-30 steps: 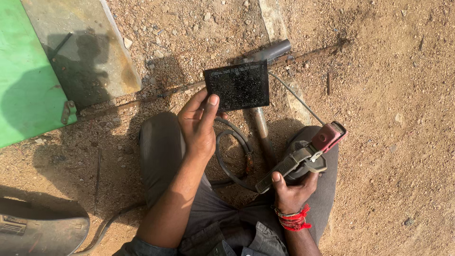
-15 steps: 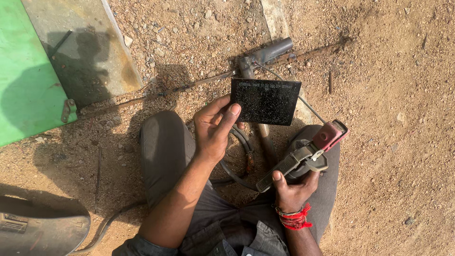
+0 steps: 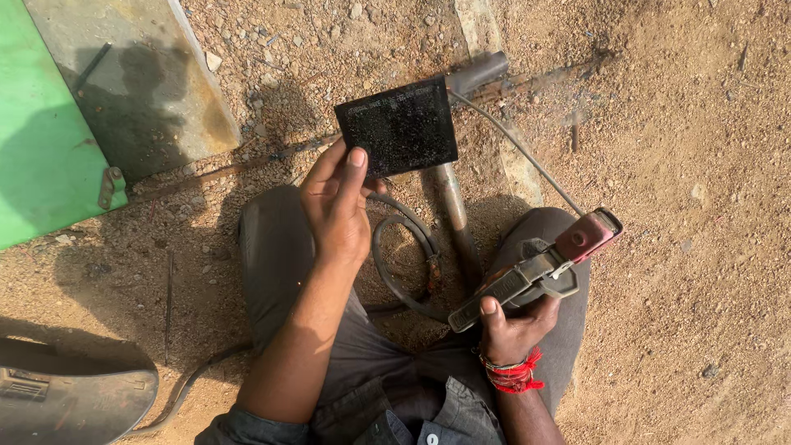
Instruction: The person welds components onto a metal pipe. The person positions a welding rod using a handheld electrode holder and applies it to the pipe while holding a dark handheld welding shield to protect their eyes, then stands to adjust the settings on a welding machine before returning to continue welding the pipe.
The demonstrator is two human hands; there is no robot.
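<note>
1. The left hand (image 3: 338, 210) grips a dark rectangular welding-glass plate (image 3: 398, 126) by its lower-left corner, thumb pressed on the face, and holds it tilted above the ground.
2. The right hand (image 3: 511, 330) is clenched round the handle of an electrode holder (image 3: 535, 272) with a red-tipped jaw, which points toward 1 o'clock; a thin welding rod (image 3: 511, 140) runs from it toward 11 o'clock.
3. By my judgement this is the set-up step before striking an arc: the move ahead calls for the plate to sit between the eyes and the rod's tip, with the rod steady on the joint.
4. The plate lies at 1 o'clock from the left hand, over a metal pipe (image 3: 453, 206).
5. A black cable (image 3: 404, 247) loops between the knees; a green panel (image 3: 41, 156) lies at 9 o'clock.
</note>
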